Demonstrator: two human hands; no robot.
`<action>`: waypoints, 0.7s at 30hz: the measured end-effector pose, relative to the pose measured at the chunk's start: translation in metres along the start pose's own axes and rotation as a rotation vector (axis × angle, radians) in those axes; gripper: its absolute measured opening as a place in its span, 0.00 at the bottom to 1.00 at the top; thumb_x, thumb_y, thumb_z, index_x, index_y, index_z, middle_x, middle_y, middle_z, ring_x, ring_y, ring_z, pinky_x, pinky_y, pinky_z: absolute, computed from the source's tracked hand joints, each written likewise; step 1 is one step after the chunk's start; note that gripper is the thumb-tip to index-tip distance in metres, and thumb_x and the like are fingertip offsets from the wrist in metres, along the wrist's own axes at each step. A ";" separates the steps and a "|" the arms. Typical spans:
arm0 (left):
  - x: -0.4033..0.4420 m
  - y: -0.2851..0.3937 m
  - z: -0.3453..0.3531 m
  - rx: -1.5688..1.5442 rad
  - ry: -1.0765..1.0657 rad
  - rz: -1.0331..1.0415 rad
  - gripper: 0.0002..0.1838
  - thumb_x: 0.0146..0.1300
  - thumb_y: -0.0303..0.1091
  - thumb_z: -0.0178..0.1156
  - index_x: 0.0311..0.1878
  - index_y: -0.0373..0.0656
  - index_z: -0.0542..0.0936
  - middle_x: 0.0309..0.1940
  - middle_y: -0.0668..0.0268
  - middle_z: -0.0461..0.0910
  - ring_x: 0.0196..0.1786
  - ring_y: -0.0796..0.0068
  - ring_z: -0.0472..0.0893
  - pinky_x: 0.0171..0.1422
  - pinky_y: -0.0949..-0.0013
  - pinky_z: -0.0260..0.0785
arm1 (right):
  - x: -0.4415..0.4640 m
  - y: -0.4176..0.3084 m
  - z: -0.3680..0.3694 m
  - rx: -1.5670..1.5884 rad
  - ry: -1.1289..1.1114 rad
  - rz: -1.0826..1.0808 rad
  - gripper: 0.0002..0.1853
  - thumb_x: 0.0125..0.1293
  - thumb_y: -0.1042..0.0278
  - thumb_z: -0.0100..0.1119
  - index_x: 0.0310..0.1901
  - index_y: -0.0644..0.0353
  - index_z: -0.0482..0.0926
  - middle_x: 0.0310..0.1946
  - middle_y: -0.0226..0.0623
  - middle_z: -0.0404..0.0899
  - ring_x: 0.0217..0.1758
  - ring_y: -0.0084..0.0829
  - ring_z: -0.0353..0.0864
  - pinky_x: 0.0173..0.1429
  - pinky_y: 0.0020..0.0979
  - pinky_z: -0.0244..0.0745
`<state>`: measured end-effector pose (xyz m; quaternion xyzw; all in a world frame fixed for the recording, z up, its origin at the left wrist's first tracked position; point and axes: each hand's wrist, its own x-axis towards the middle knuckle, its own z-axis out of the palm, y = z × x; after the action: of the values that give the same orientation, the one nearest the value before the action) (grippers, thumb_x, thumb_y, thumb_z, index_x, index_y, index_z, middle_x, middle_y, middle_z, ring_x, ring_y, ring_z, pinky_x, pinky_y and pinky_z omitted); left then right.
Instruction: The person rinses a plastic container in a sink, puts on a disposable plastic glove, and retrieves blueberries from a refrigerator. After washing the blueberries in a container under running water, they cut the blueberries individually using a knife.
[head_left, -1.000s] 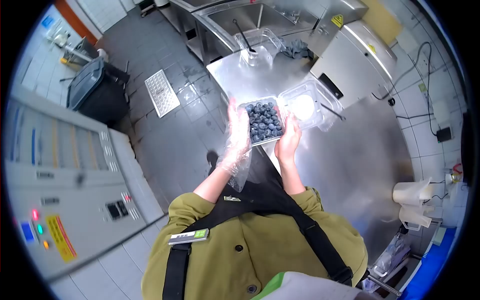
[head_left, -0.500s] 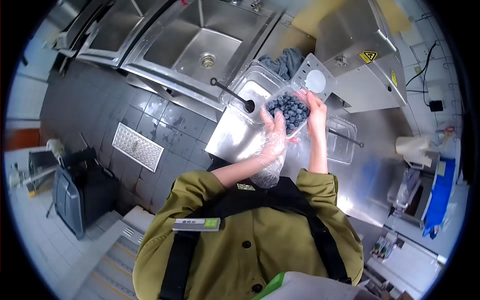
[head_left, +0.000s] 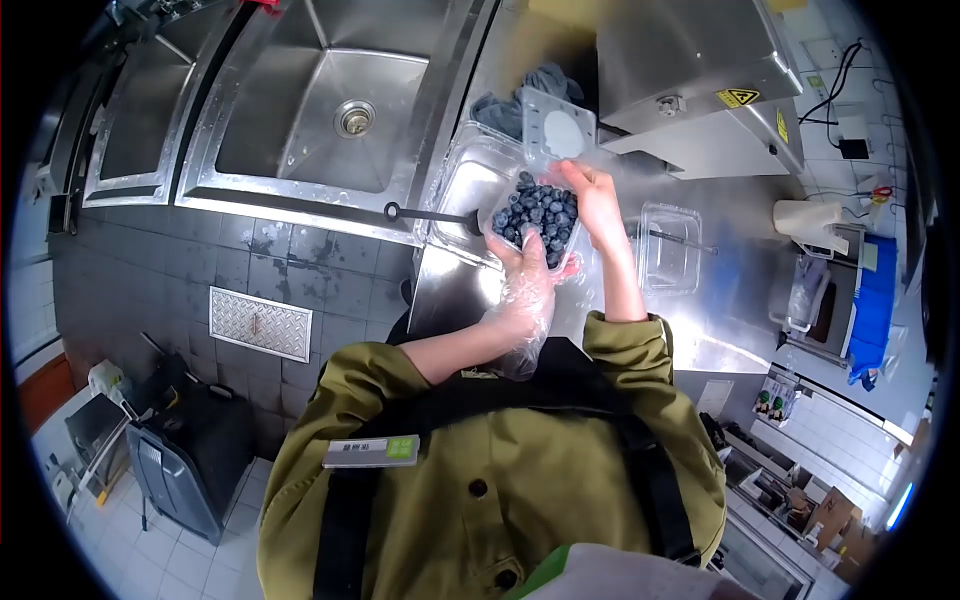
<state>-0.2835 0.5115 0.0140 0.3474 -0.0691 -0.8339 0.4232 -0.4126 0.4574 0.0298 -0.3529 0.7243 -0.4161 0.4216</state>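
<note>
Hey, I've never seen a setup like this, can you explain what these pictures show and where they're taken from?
There's no robot here: you see a person's own hands. One camera, worn on the head, looks forward and down, so every picture comes from there.

The left hand, in a clear plastic glove, supports a clear tub of blueberries. The right hand is at its far right edge, near the open lid.

Below is a metal counter. On it are a clear container to the left, another to the right, and a grey-blue cloth farther back. A sink lies to the left.
</note>
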 end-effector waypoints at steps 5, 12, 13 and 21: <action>-0.003 0.006 -0.001 -0.043 0.039 -0.039 0.39 0.65 0.42 0.49 0.64 0.66 0.31 0.57 0.58 0.56 0.42 0.61 0.73 0.44 0.58 0.73 | 0.000 -0.001 0.005 -0.091 0.000 -0.027 0.17 0.63 0.62 0.46 0.40 0.70 0.76 0.32 0.42 0.81 0.36 0.28 0.78 0.43 0.26 0.69; -0.001 0.010 -0.003 -0.083 0.005 -0.080 0.44 0.62 0.46 0.52 0.65 0.66 0.25 0.57 0.57 0.54 0.39 0.63 0.73 0.44 0.61 0.72 | 0.001 -0.019 0.008 -0.272 -0.065 -0.004 0.19 0.65 0.62 0.45 0.43 0.73 0.75 0.36 0.45 0.80 0.42 0.28 0.77 0.50 0.25 0.67; 0.002 0.008 -0.006 -0.076 -0.004 -0.079 0.46 0.62 0.48 0.52 0.64 0.66 0.24 0.59 0.57 0.53 0.40 0.63 0.73 0.45 0.61 0.72 | 0.001 -0.016 0.008 -0.256 -0.059 0.000 0.19 0.65 0.62 0.45 0.43 0.73 0.75 0.36 0.45 0.80 0.42 0.28 0.77 0.50 0.25 0.67; 0.001 0.012 -0.007 -0.013 0.024 -0.209 0.49 0.61 0.55 0.48 0.63 0.58 0.17 0.67 0.58 0.41 0.48 0.67 0.74 0.60 0.63 0.60 | 0.004 -0.008 0.004 -0.285 -0.007 -0.033 0.19 0.63 0.59 0.46 0.41 0.70 0.76 0.32 0.44 0.81 0.35 0.31 0.79 0.42 0.29 0.70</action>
<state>-0.2718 0.5042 0.0130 0.3602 -0.0221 -0.8696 0.3369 -0.4093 0.4499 0.0343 -0.4222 0.7688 -0.3148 0.3629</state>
